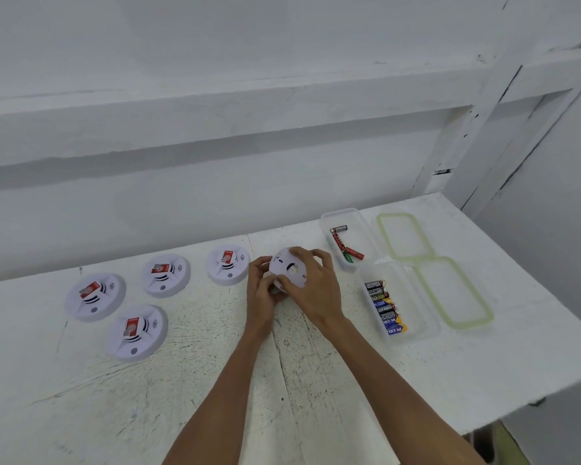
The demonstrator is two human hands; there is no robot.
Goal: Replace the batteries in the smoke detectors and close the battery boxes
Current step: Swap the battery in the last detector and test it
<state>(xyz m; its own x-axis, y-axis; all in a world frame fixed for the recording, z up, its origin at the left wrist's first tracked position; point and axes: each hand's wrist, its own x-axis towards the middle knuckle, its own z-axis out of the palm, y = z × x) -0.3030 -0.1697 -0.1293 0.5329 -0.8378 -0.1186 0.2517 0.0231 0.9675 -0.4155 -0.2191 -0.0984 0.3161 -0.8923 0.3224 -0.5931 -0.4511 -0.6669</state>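
Both hands, left hand (261, 286) and right hand (311, 283), are gripping the round white plastic smoke detector (286, 267), tilting its back up, probably for battery access.

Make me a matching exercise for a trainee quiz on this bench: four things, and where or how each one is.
Things:
1. held detector
2. far box
3. near box
4. lids

Places or states:
A. holds a neat row of batteries
B. at the right of both boxes, off
C. in both hands, back side up
D. holds a few loose batteries

Pairs: 1-C, 2-D, 3-A, 4-B
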